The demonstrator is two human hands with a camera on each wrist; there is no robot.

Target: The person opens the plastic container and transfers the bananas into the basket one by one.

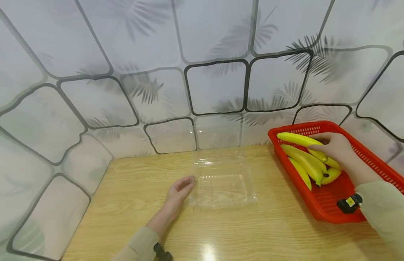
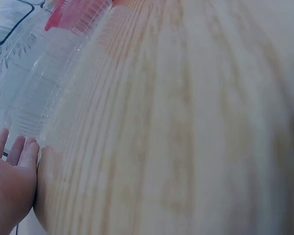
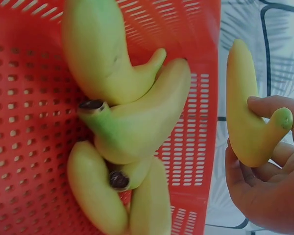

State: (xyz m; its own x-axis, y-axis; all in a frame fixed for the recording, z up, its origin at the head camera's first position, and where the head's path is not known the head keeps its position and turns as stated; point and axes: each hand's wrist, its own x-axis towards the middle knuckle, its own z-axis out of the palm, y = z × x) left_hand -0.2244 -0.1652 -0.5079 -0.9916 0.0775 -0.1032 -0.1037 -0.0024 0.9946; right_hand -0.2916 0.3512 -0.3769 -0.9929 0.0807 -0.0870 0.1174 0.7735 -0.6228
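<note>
A yellow toy-like banana (image 3: 241, 93) with a green-tipped stem is gripped by my right hand (image 1: 334, 150) between thumb and fingers, over the red basket (image 1: 314, 206). Below it, several more bananas (image 3: 147, 117) lie piled in the basket's far end. My left hand (image 1: 176, 195) rests on the table by a clear plastic box (image 1: 221, 190), its fingertips at the box's left side. In the left wrist view its fingers (image 2: 15, 149) look relaxed, with the thumb apart. The box's clear lid (image 1: 218, 139) stands raised at the back; inside the box I see no object.
The wooden table (image 1: 133, 203) meets a wall (image 1: 215, 87) with a patterned covering at the back and left. The basket stands at the right, its far end close to the wall. A small black device (image 1: 349, 203) sits on the right wrist.
</note>
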